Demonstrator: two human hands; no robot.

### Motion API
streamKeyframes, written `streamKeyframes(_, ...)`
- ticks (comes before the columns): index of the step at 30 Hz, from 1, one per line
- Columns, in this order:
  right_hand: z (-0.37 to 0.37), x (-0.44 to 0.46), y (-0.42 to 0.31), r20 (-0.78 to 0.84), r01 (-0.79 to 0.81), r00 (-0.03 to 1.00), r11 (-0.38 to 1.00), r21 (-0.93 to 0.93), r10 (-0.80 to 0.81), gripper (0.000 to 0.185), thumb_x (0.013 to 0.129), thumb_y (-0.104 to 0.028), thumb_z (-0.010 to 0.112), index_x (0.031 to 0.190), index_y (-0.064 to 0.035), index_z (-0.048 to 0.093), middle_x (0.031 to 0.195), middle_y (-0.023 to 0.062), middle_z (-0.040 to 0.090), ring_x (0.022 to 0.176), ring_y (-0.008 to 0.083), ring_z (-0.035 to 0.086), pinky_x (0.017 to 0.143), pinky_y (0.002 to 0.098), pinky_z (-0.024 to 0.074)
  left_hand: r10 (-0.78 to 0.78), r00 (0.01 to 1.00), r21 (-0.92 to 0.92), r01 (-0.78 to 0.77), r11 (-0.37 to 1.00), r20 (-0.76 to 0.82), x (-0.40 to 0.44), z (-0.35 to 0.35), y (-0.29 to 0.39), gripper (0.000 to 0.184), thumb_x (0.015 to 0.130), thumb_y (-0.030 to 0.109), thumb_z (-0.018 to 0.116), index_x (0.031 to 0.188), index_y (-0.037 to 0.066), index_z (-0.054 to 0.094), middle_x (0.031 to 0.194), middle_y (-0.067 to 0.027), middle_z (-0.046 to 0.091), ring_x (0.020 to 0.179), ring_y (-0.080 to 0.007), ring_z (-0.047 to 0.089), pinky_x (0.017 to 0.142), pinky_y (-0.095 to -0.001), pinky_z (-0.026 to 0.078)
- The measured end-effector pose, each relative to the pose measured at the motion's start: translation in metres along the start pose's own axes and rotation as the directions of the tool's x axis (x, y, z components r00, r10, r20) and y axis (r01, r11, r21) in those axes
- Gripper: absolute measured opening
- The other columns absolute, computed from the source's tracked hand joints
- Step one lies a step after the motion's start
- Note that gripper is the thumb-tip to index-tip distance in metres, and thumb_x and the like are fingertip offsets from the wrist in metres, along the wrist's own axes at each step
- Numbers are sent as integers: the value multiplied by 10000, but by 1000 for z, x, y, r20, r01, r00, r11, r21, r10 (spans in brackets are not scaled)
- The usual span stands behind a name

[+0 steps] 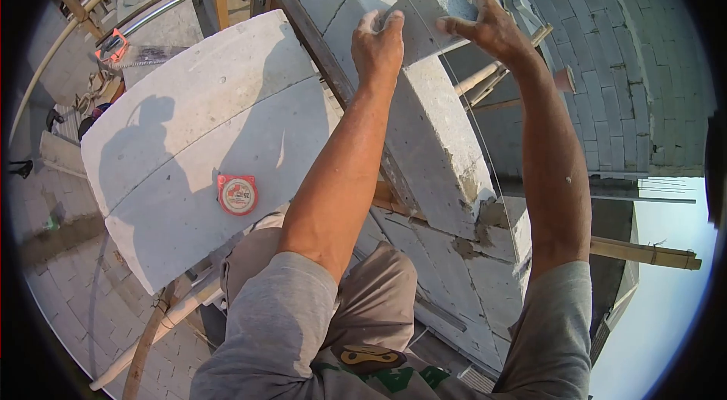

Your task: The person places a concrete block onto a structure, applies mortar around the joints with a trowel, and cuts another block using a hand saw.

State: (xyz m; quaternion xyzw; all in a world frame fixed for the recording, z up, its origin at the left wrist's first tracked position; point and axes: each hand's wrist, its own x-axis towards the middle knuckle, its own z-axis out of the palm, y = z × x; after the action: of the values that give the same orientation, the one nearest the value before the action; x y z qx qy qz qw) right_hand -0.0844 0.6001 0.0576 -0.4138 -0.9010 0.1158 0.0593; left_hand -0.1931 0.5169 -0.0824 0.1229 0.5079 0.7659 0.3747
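Observation:
Both my hands grip a pale grey aerated concrete block (424, 21) at the top of the head view. My left hand (379, 43) presses its near left end, thumb and fingers closed against it. Curled over the far right end is my right hand (488, 25), thumb on the near face. The block lies over the top of a wall of similar blocks (435, 127); whether it rests fully on the wall I cannot tell. A thin string line runs along the wall past the block.
Large pale blocks (204, 112) lie side by side to my left, with a red tape measure (238, 195) on them. An orange-handled hand saw (144, 56) lies at upper left. Bamboo poles (644, 252) stick out on the right. A block wall (606, 74) stands beyond.

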Motion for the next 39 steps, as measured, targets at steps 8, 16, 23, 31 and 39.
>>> streamKeyframes(8, 1, 0, 1, -29, 26, 999, 999, -20, -27, 1062, 634, -551, 844, 1408, 4, 373, 1266, 281, 548, 1211, 385, 546, 1059, 488, 436, 138, 989, 89, -143, 986, 51, 7, 3, -13, 586, 828, 291, 614, 1263, -94, 533, 1255, -291, 541, 1191, -399, 540, 1025, -426, 431)
streamKeyframes(16, 4, 1, 3, -50, 58, 997, 998, 21, -57, 1066, 630, -575, 831, 1407, -5, 376, 1273, 288, 538, 1221, 399, 535, 1072, 476, 423, 56, 959, 185, -111, 976, 277, -8, -19, -1, 725, 802, 76, 619, 1473, 48, 345, 1414, -232, 458, 1324, -338, 443, 1098, -380, 350)
streamKeyframes(23, 16, 18, 37, -51, 48, 997, 998, -28, -49, 1181, 584, -698, 768, 1470, -55, 325, 1376, 256, 455, 1282, 377, 481, 1103, 484, 374, -34, 934, 117, -9, 993, 356, 1, -33, 3, 713, 782, -9, 610, 1456, 44, 384, 1441, -193, 447, 1325, -281, 433, 1089, -351, 334)
streamKeyframes(31, 12, 5, 29, 99, -13, 994, 875, 484, -41, 850, 798, -445, 759, 1474, -141, 342, 1500, 169, 355, 1371, 316, 335, 1144, 434, 289, 114, 895, 559, -364, 745, 431, 4, -27, -4, 1189, 595, 313, 885, 1517, 44, 183, 1452, -239, 395, 1347, -356, 394, 1119, -394, 349)
streamKeyframes(39, 9, 2, 12, 82, -149, 987, 970, 194, 135, 908, 797, -528, 724, 1482, -97, 312, 1518, 185, 320, 1387, 341, 305, 1153, 453, 261, 236, 840, 543, -504, 672, 488, 14, -26, -37, 1367, 522, 436, 902, 1482, -89, 81, 1451, -271, 316, 1345, -351, 365, 1106, -406, 364)
